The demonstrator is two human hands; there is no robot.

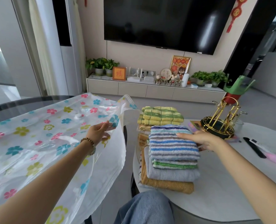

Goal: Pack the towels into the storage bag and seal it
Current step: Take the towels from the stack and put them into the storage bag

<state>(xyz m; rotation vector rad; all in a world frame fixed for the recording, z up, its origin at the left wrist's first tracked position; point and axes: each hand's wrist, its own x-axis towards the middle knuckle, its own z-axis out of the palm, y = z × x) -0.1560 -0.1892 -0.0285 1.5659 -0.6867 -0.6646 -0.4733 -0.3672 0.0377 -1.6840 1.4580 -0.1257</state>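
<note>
A clear storage bag (42, 136) printed with coloured flowers lies spread over the dark glass table on the left. My left hand (98, 132) pinches its open edge and lifts it. A stack of folded towels (171, 160) sits on the white table at the centre right, a blue-and-grey striped towel (171, 143) on top. My right hand (201, 140) grips that striped towel at its right side, thumb on top. Behind this stack sits a second pile topped by a yellow-green checked towel (161, 114).
A gold wire rack (221, 118) on a black base stands just right of the towels. A black-and-pink object (263, 151) lies at the white table's (222, 191) right edge. My knee in jeans (147, 207) is between the two tables. A TV cabinet stands behind.
</note>
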